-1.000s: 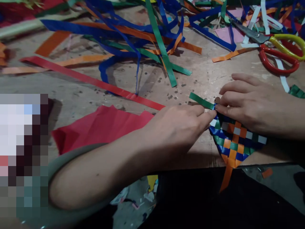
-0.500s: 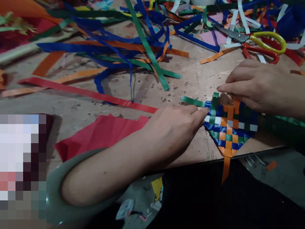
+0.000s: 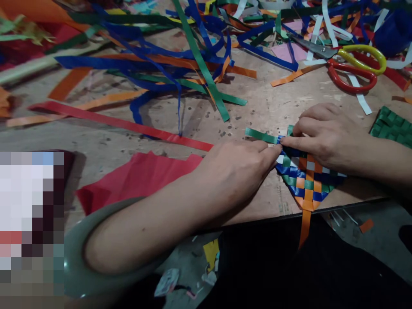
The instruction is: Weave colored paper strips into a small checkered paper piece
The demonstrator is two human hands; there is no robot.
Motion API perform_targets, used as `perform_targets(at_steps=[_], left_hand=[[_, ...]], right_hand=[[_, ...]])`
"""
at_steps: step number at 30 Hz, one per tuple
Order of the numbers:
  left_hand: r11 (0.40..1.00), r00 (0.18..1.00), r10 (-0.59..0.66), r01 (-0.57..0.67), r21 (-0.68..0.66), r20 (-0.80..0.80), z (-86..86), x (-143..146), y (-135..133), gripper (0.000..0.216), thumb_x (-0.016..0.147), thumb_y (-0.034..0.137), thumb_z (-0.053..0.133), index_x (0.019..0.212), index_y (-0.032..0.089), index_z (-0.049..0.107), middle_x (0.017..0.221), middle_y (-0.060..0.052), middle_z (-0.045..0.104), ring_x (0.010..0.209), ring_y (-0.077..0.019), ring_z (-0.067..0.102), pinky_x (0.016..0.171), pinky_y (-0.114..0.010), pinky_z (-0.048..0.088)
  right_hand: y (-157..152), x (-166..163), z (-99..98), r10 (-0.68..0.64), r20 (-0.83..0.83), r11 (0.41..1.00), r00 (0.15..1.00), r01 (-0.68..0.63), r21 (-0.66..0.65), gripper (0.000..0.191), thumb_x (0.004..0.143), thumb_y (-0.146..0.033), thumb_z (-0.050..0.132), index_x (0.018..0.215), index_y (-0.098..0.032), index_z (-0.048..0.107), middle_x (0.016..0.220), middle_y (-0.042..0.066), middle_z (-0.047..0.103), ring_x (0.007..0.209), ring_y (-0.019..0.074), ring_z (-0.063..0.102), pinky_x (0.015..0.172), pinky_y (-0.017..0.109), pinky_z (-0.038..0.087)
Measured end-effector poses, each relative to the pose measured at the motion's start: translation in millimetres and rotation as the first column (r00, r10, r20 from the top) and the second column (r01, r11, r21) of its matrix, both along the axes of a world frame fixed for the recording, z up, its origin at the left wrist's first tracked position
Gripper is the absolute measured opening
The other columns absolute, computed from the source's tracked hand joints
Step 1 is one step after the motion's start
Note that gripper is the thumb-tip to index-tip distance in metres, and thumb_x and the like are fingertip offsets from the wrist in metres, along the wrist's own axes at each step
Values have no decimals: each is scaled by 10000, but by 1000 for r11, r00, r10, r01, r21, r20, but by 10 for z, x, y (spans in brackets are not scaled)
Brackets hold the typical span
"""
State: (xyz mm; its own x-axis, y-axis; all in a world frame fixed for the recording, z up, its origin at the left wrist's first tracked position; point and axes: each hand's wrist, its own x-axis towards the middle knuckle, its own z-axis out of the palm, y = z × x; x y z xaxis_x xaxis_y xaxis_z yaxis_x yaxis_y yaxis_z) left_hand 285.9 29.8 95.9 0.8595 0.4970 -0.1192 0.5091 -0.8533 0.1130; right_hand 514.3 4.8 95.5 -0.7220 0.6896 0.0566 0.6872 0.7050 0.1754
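Observation:
A woven paper-strip piece (image 3: 302,180) in blue, green, orange and white lies at the table's front edge. It narrows to a point with an orange strip (image 3: 305,227) hanging past the edge. My left hand (image 3: 241,171) is closed, its fingertips pinching the piece's left corner. A loose green strip end (image 3: 261,135) sticks out to the left there. My right hand (image 3: 325,137) lies across the upper part of the piece. Its index finger is stretched out and touches the corner beside my left fingertips; its thumb is hidden. That hand covers much of the right half of the weave.
Scissors (image 3: 352,71) with red and yellow handles lie behind my right hand. A green woven piece (image 3: 391,131) is at the far right. Tangled blue strips (image 3: 154,49) and other colours cover the back. A red strip (image 3: 128,124) and red paper (image 3: 138,178) lie to the left.
My right hand has moved left and down from the top of the weave to its left corner. The red scissor handle and green woven piece now show more. My left hand stays put.

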Motion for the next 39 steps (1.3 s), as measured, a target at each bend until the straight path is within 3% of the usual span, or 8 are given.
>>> perform_targets(at_steps=[4, 6, 9, 13, 19, 27, 34, 39], left_hand=[[999, 999, 19, -18, -35, 38, 52, -16, 13, 328, 1029, 201, 431, 1201, 190, 710, 957, -74, 779, 826, -243, 719, 645, -322, 485], [998, 998, 47, -46, -41, 37, 100, -41, 42, 316, 1036, 261, 436, 1092, 213, 743, 900, -63, 777, 758, -227, 705, 605, -309, 458], [985, 985, 164, -161, 58, -48, 152, -90, 97, 359, 1020, 308, 440, 835, 209, 732, 745, -76, 723, 609, -216, 627, 515, -310, 363], [956, 960, 267, -252, 151, -84, 113, -115, 120, 364, 1030, 298, 414, 899, 200, 739, 790, -98, 710, 658, -236, 626, 509, -316, 321], [980, 984, 154, -163, 110, 85, -15, -87, 26, 339, 1041, 245, 422, 1066, 198, 757, 830, -62, 708, 683, -200, 617, 561, -301, 365], [991, 976, 12, -41, 128, 216, -103, -95, 1, 401, 1070, 223, 348, 1160, 119, 724, 778, -57, 667, 688, -202, 606, 633, -320, 422], [997, 995, 0, -7, 75, 104, -75, -60, -30, 411, 1052, 206, 365, 1347, 105, 632, 979, -95, 748, 839, -230, 697, 710, -346, 470], [999, 1000, -9, 10, 45, -1, -45, -4, -8, 406, 1048, 193, 345, 1322, 108, 631, 978, -95, 750, 875, -254, 716, 724, -375, 474]], right_hand=[[0, -16, 4, 78, -16, 994, 997, -77, 79, 364, 1034, -176, 375, 1043, -228, 735, 898, 56, 660, 959, 242, 551, 1006, 463, 440], [-4, -14, -12, 99, -33, 991, 995, -96, 90, 336, 1017, -170, 402, 1036, -228, 732, 904, 48, 661, 971, 237, 561, 1045, 467, 435], [-9, 0, -70, 88, -36, 988, 996, -82, 132, 313, 997, -172, 425, 1031, -238, 729, 897, 36, 668, 982, 246, 581, 1072, 498, 440], [8, 28, -119, 72, -49, 986, 996, -64, 155, 298, 985, -169, 446, 1040, -261, 725, 890, 25, 671, 991, 240, 591, 1100, 482, 424], [30, 27, -93, 109, -42, 988, 993, -104, 117, 322, 995, -152, 419, 1074, -217, 724, 912, 51, 659, 992, 243, 588, 1042, 494, 460], [-6, 6, -97, 62, -94, 997, 994, -58, 45, 359, 986, -131, 398, 1058, -246, 729, 928, 29, 652, 1020, 222, 571, 1142, 503, 395], [-3, -9, -78, 7, -166, 998, 986, -16, -52, 323, 943, -118, 455, 942, -260, 745, 940, 36, 655, 1039, 226, 553, 1178, 527, 361], [-3, 13, -70, 36, -152, 997, 988, -47, -68, 328, 948, -115, 455, 910, -257, 748, 937, 41, 647, 1023, 223, 542, 1181, 550, 359]])
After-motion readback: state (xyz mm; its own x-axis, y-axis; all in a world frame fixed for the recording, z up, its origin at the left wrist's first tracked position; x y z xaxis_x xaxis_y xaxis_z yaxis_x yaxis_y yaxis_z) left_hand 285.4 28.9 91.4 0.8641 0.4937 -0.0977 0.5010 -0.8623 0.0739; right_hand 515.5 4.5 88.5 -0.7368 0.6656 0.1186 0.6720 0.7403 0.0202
